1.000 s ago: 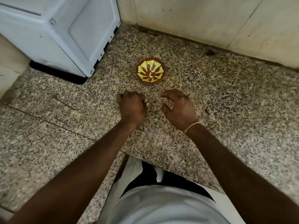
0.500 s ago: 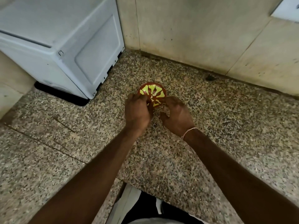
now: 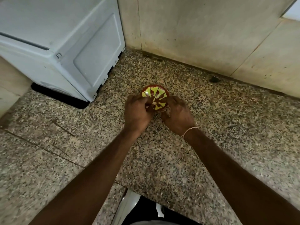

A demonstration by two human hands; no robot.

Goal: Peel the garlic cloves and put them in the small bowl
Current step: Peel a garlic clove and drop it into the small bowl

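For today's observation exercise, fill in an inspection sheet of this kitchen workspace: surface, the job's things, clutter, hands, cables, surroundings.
Surface: speckled granite counter, with a seam line on its left part.
Job's things: small bowl, red-brown with a yellow-green pattern, standing on the counter; garlic cloves cannot be made out.
Clutter: a dark spot on the counter by the wall.
Hands: left hand and right hand are at the bowl's near rim with fingers curled; what they hold is hidden. A thin band is on the right wrist.
Cables: nothing seen.
Surroundings: white appliance at the back left; beige tiled wall behind.
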